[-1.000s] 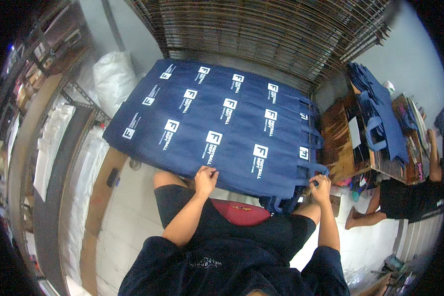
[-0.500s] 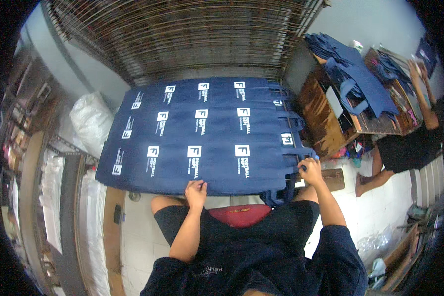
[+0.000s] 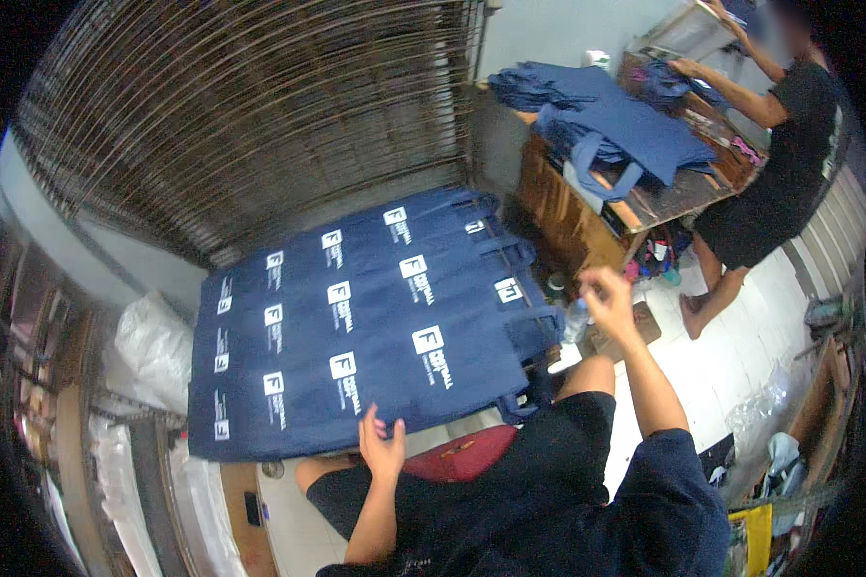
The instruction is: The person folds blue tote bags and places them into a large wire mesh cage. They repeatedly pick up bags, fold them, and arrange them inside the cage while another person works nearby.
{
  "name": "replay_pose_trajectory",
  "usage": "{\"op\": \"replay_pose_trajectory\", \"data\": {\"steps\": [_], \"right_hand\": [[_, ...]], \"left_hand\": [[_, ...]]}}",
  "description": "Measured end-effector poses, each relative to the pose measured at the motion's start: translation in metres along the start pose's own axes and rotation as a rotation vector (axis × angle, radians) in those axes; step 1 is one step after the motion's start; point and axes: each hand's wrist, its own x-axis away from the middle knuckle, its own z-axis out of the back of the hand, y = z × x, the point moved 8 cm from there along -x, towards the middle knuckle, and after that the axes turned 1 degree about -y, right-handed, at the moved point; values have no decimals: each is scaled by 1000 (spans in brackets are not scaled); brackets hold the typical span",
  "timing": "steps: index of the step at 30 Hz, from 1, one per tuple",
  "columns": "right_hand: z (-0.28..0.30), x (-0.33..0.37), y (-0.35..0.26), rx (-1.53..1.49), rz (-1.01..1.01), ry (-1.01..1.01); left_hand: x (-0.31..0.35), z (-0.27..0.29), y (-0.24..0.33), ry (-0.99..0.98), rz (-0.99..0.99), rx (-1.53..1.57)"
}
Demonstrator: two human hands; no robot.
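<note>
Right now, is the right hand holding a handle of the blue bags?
No, the right hand is to the right of the blue bags, visibly apart from the nearest handle.

Left hand half-spread — right hand curled

From the centre of our view out toward nine o'clock, we see navy fabric tote bags lying flat and close together in three rows. White square emblems with lettering repeat across them. Loop handles jut from the spread's three o'clock side. The near edge slants from about eight o'clock up toward half past four.
</note>
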Motion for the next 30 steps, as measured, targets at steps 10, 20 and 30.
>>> {"op": "replay_pose_trajectory", "data": {"steps": [10, 20, 30], "right_hand": [[172, -172, 135, -1071, -410, 799], [175, -238, 173, 667, -609, 402], [174, -287, 202, 846, -823, 107]], "left_hand": [[71, -45, 8, -407, -5, 109], [90, -23, 31, -364, 54, 101], [108, -7, -3, -372, 267, -6]]}}
